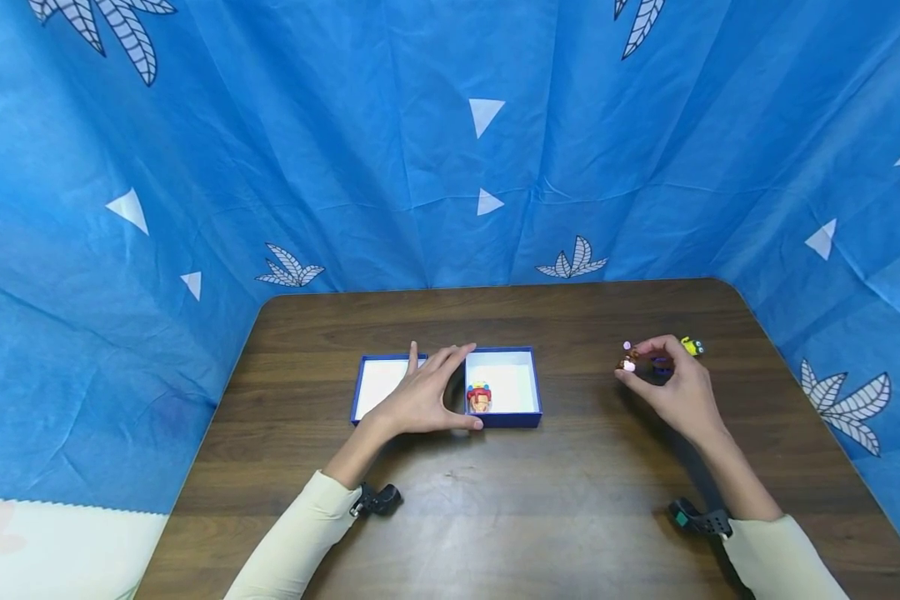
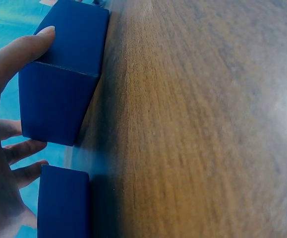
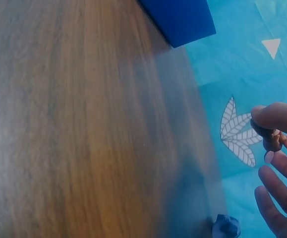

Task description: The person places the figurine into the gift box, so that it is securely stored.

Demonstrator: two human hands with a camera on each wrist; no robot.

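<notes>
My left hand (image 1: 420,398) holds an open blue box (image 1: 513,421) at its left end, its thumb on the near wall and a finger at the far corner. Inside the white-lined box lies a small red and yellow toy figure (image 1: 479,398), at the left. In the left wrist view the thumb presses the outer wall of the blue box (image 2: 66,104). Off to the right, my right hand (image 1: 678,390) pinches a small brown toy figure (image 1: 627,363) with pink parts between thumb and fingers, above the table. The right wrist view shows this brown figure (image 3: 272,141) partly covered by the fingers.
A blue-edged, white-lined box lid (image 1: 378,385) lies left of the box, partly under the left hand. Beyond the right hand are a yellow toy figure (image 1: 692,346) and a dark blue one (image 1: 662,365). Blue cloth (image 1: 435,150) hangs behind the wooden table (image 1: 495,517).
</notes>
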